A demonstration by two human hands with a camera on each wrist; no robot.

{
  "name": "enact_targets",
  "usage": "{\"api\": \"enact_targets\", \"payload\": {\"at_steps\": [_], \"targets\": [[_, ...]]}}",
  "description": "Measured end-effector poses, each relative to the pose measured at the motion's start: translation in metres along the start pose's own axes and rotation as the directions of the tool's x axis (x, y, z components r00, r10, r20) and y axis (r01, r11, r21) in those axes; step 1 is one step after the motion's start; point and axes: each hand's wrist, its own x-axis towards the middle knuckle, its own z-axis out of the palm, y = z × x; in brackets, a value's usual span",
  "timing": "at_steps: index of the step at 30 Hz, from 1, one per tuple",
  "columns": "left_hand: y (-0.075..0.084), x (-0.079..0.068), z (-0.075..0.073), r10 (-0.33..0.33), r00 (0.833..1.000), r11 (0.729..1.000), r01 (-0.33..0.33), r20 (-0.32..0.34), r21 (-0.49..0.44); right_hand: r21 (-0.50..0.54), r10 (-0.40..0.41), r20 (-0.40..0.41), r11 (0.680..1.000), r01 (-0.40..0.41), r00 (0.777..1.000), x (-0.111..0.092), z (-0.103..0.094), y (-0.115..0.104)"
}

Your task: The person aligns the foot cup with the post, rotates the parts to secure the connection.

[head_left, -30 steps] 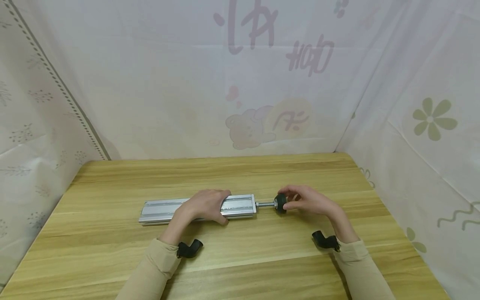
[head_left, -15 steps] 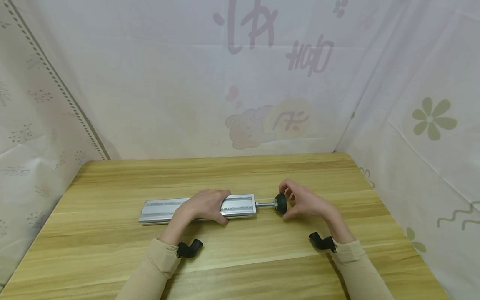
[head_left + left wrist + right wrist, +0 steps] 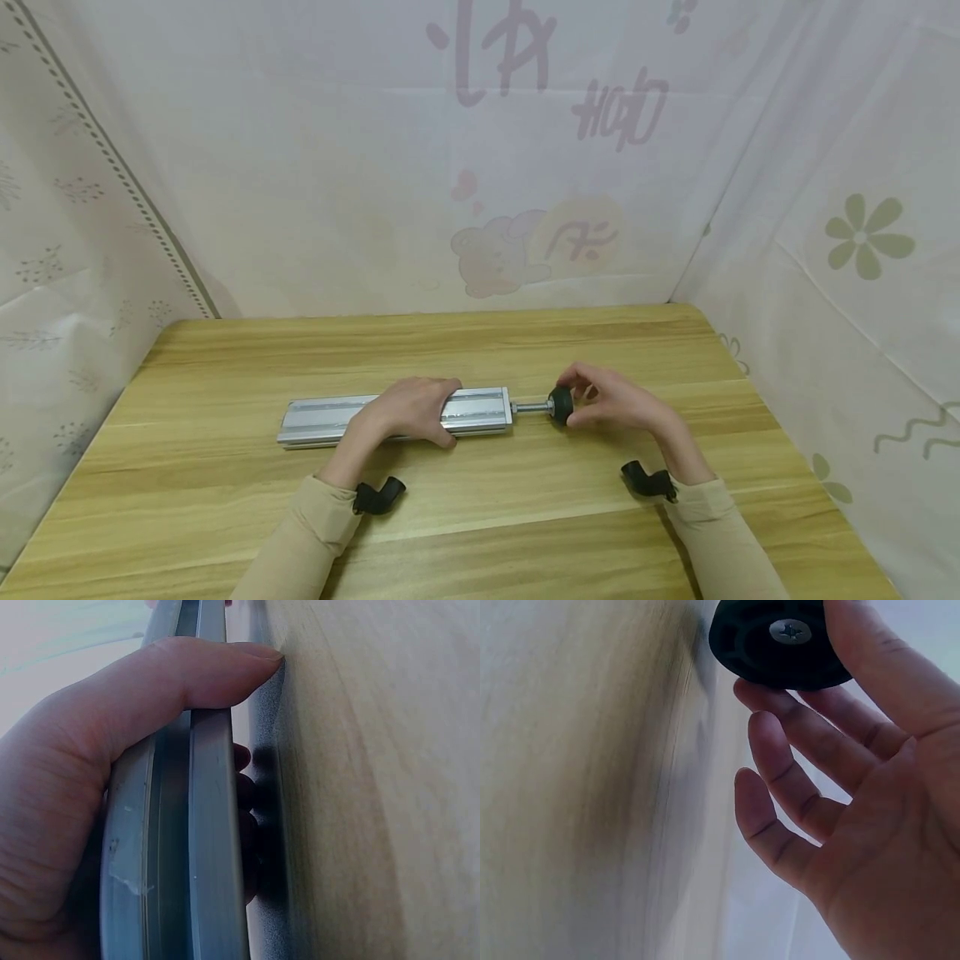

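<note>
A silver aluminium profile lies lengthwise on the wooden table. My left hand grips it across the middle; in the left wrist view the thumb crosses its grooved side, while fingertips show beyond the far edge. From the profile's right end sticks out a threaded rod with nuts, tipped by a black levelling foot. My right hand pinches this foot at its rim between thumb and fingers. The right wrist view shows the foot's ribbed underside with a screw head at its centre; the remaining fingers are loosely bent below.
The wood-grain table reaches back to a pale printed curtain, with further curtain on both sides. Each sleeve cuff carries a black angled wrist piece, the left one and the right one.
Half a second ago my right fingers were spread off the foot; they have come back together onto its rim. My left hand and the profile stay in place.
</note>
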Motion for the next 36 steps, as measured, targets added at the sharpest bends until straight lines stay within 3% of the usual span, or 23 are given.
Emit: {"api": "enact_targets", "payload": {"at_steps": [14,36], "targets": [[-0.001,0.001,0.001,-0.003,1.000,1.000,0.003,0.002,0.010,-0.008,0.009,0.078,1.000,-0.008,0.997,-0.001,-0.003,0.001],[-0.002,0.002,0.002,-0.012,1.000,1.000,0.012,-0.005,0.001,0.013,0.025,-0.029,1.000,-0.025,0.999,0.003,0.006,-0.005]]}}
